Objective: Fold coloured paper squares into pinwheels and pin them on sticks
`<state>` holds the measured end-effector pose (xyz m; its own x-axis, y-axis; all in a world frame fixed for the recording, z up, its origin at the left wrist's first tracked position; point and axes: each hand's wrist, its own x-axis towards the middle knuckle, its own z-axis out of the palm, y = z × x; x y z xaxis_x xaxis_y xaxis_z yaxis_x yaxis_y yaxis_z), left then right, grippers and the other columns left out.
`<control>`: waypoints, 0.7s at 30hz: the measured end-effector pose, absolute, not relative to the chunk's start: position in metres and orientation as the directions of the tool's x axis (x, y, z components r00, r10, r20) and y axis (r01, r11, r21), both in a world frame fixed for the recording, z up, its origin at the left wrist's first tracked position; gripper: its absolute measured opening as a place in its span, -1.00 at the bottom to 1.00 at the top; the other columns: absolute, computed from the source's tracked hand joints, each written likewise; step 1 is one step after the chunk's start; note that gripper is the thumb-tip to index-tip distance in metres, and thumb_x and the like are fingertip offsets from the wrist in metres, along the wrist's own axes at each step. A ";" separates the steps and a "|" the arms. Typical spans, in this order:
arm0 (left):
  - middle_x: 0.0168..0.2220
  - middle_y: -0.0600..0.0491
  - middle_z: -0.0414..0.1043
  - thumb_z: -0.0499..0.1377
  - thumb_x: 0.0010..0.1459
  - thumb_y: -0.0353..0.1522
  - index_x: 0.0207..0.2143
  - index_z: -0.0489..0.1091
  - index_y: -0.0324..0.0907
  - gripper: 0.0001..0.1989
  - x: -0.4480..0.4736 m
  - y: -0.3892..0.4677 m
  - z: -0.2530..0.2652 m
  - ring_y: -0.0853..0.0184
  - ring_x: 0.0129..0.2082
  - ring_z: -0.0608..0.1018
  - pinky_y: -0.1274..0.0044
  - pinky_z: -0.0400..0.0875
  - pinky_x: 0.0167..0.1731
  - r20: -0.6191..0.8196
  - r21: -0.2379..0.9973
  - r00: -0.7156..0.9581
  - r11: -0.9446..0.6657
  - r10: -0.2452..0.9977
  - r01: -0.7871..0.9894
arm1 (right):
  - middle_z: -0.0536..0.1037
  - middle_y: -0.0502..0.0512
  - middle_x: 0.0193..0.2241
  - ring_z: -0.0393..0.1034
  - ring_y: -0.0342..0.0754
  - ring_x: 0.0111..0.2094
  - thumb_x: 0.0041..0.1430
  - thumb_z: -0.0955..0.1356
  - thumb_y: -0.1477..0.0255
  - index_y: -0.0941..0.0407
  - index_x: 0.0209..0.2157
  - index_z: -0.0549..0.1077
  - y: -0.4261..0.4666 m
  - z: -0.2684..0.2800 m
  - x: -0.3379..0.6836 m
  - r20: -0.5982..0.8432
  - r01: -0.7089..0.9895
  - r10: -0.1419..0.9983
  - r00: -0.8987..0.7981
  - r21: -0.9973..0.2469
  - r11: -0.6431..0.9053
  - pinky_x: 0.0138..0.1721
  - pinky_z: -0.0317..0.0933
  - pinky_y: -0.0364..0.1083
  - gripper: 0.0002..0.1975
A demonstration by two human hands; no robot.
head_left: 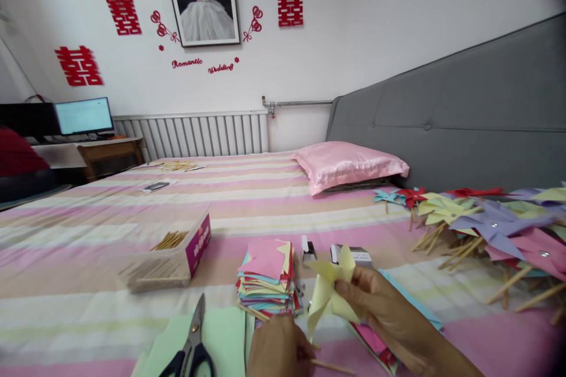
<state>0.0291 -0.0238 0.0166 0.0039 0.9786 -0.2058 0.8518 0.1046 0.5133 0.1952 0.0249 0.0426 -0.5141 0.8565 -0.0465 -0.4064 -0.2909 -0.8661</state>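
Note:
A pale yellow paper pinwheel (325,294) is pinched between the thumb and fingers of my right hand (384,309). My left hand (279,349) is closed around a thin wooden stick (332,367), just below and left of the pinwheel. Stick ends show on both sides of this hand; I cannot tell whether they belong to one stick. Right behind it rises a stack of coloured paper squares (265,274). Black-handled scissors (194,339) lie on green paper sheets (227,336) to its left. Pink and red paper pieces (375,341) lie under my right hand.
A clear plastic box (159,271) of wooden sticks stands left. Two small open boxes (308,250) sit behind the pinwheel. Finished pinwheels (490,224) pile up at right by the grey headboard (464,118). A pink pillow (349,165) lies farther back. A person's red sleeve (17,153) shows far left.

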 end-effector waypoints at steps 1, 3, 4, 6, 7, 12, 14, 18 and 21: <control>-0.42 -0.02 0.58 0.13 -0.23 -0.45 -0.49 0.55 -0.08 -0.77 0.028 -0.025 0.018 0.20 -0.39 0.55 0.51 0.29 -0.42 -0.179 0.514 0.002 0.092 0.984 0.853 | 0.59 0.05 -0.48 0.45 -0.09 -0.42 -0.16 0.48 0.36 0.16 -0.34 0.53 0.024 0.044 0.196 -0.044 -0.418 0.859 -0.511 -0.860 -0.293 -0.31 0.26 -0.18 -0.72; -0.37 -0.06 0.54 0.13 -0.16 -0.44 -0.49 0.54 -0.13 -0.81 0.027 -0.027 0.024 0.18 -0.31 0.50 0.48 0.27 -0.35 -0.060 0.545 0.032 0.006 0.998 0.838 | 0.57 0.03 -0.50 0.43 -0.12 -0.45 -0.15 0.48 0.36 0.16 -0.36 0.52 0.024 0.045 0.198 -0.016 -0.455 0.864 -0.504 -0.845 -0.281 -0.33 0.25 -0.18 -0.75; -0.36 -0.08 0.51 0.12 -0.13 -0.45 -0.50 0.52 -0.16 -0.83 0.026 -0.028 0.027 0.18 -0.28 0.48 0.48 0.26 -0.32 0.017 0.581 0.045 -0.046 0.999 0.813 | 0.55 0.01 -0.52 0.41 -0.14 -0.46 -0.15 0.48 0.37 0.15 -0.37 0.52 0.024 0.046 0.200 0.002 -0.477 0.867 -0.498 -0.836 -0.272 -0.35 0.25 -0.20 -0.76; -0.39 -0.08 0.48 0.08 -0.04 -0.43 -0.49 0.48 -0.21 -0.83 0.026 -0.029 0.033 0.21 -0.31 0.45 0.49 0.26 -0.33 0.120 0.685 0.034 -0.108 0.992 0.720 | 0.50 -0.03 -0.55 0.36 -0.17 -0.49 -0.15 0.48 0.37 0.13 -0.41 0.50 0.024 0.046 0.205 0.035 -0.512 0.870 -0.492 -0.820 -0.256 -0.39 0.23 -0.23 -0.79; -0.42 -0.07 0.47 0.07 0.00 -0.39 -0.49 0.46 -0.22 -0.83 0.027 -0.030 0.037 0.23 -0.35 0.45 0.50 0.26 -0.35 0.135 0.746 0.018 -0.113 0.991 0.656 | 0.47 -0.05 -0.56 0.33 -0.18 -0.50 -0.16 0.48 0.35 0.12 -0.43 0.49 0.025 0.045 0.207 0.045 -0.523 0.870 -0.492 -0.814 -0.254 -0.42 0.21 -0.24 -0.79; -0.63 0.08 0.29 0.07 0.02 -0.12 -0.50 0.36 -0.27 -0.64 0.035 -0.033 0.048 0.40 -0.60 0.36 0.57 0.22 -0.54 0.053 0.981 0.080 -0.066 0.995 0.182 | 0.36 -0.05 -0.56 0.23 -0.15 -0.49 -0.21 0.49 0.28 0.12 -0.53 0.41 0.026 0.038 0.207 0.117 -0.547 0.857 -0.502 -0.810 -0.210 -0.43 0.16 -0.19 -0.73; -0.66 0.12 0.26 0.12 -0.05 -0.07 -0.50 0.34 -0.28 -0.60 0.037 -0.033 0.047 0.46 -0.67 0.32 0.60 0.20 -0.60 0.031 0.998 0.105 -0.037 0.994 0.052 | 0.36 -0.04 -0.57 0.22 -0.14 -0.49 -0.23 0.50 0.30 0.12 -0.57 0.40 0.024 0.038 0.203 0.185 -0.550 0.849 -0.495 -0.823 -0.141 -0.43 0.15 -0.17 -0.75; -0.67 0.10 0.29 0.18 -0.12 -0.06 -0.52 0.36 -0.29 -0.58 0.038 -0.031 0.042 0.49 -0.69 0.33 0.63 0.19 -0.64 0.029 0.999 0.096 -0.025 0.995 -0.044 | 0.38 -0.02 -0.54 0.24 -0.12 -0.50 -0.25 0.50 0.33 0.10 -0.63 0.41 0.019 0.043 0.195 0.236 -0.564 0.846 -0.478 -0.821 -0.090 -0.47 0.14 -0.17 -0.78; -0.66 0.12 0.30 0.22 -0.14 -0.10 -0.52 0.38 -0.28 -0.62 0.039 -0.030 0.038 0.49 -0.70 0.35 0.63 0.20 -0.65 0.025 0.996 0.083 -0.017 0.996 -0.088 | 0.44 0.01 -0.48 0.31 -0.10 -0.46 -0.24 0.49 0.27 0.09 -0.65 0.44 0.014 0.046 0.191 0.204 -0.585 0.863 -0.463 -0.802 -0.124 -0.44 0.18 -0.15 -0.77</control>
